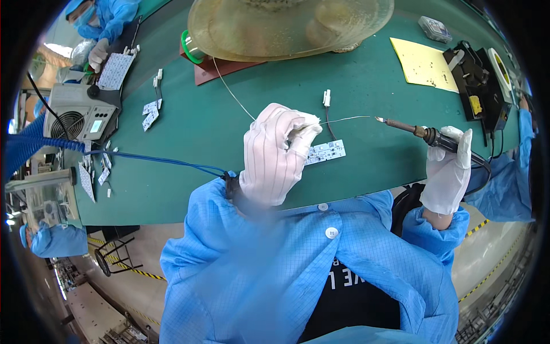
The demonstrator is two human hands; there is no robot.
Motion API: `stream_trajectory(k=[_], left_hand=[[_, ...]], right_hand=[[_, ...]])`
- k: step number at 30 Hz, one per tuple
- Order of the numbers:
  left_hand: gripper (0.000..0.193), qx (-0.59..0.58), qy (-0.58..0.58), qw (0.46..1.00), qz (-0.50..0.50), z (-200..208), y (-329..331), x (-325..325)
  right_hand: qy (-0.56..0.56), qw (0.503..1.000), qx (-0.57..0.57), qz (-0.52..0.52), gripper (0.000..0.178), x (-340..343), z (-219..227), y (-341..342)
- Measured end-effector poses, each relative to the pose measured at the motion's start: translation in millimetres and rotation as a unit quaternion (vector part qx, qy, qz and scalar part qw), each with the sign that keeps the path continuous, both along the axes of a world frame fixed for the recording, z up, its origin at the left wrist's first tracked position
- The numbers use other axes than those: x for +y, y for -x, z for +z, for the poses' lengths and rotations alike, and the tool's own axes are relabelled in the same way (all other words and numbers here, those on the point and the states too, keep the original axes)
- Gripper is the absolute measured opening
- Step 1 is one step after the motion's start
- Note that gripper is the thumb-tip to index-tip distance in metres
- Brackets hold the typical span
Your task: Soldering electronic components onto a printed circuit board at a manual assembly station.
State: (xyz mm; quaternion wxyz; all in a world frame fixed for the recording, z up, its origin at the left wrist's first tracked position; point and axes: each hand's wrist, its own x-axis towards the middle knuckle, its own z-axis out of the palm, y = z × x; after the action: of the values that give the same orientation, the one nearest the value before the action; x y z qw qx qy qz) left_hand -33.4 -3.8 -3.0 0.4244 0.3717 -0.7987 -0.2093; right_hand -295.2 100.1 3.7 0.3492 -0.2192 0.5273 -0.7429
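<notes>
My left hand [278, 152], in a striped white glove, pinches a thin solder wire [349, 118]. The wire trails up from the hand to a green-rimmed spool [192, 47], and its free end points right. In my gloved right hand [448, 169] is a soldering iron [435, 138], held like a pen. Its pale tip sits just right of the wire's end, with a small gap between them. Below the wire lies a small white circuit board [325, 152], partly hidden by my left hand. A dark cable runs up from it to a white connector [327, 97].
A large translucent cover [286, 28] overhangs the green bench mat [217, 166]. At right are a yellow sponge sheet [423, 64] and a black iron stand [472, 80]. Several boards [87, 180] and a grey fan unit [80, 114] lie left. A co-worker [109, 23] handles a board panel [116, 70].
</notes>
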Motion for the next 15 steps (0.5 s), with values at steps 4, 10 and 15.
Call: stream_trajectory(k=[4,10,15], left_hand=[[0.012,0.007,0.001,1.0,-0.004,1.1,0.0,0.4],[0.012,0.002,0.013,1.0,-0.012,2.1,0.2,-0.2],[0.013,-0.005,0.01,1.0,-0.016,1.9,-0.3,-0.2]], right_hand=[[-0.009,1.0,0.005,-0.003,0.052,-2.5,-0.2,-2.3],[0.007,1.0,-0.016,-0.014,0.05,-3.6,-1.7,-3.8],[0.001,1.0,-0.015,-0.009,0.05,-4.6,-2.2,-4.2]])
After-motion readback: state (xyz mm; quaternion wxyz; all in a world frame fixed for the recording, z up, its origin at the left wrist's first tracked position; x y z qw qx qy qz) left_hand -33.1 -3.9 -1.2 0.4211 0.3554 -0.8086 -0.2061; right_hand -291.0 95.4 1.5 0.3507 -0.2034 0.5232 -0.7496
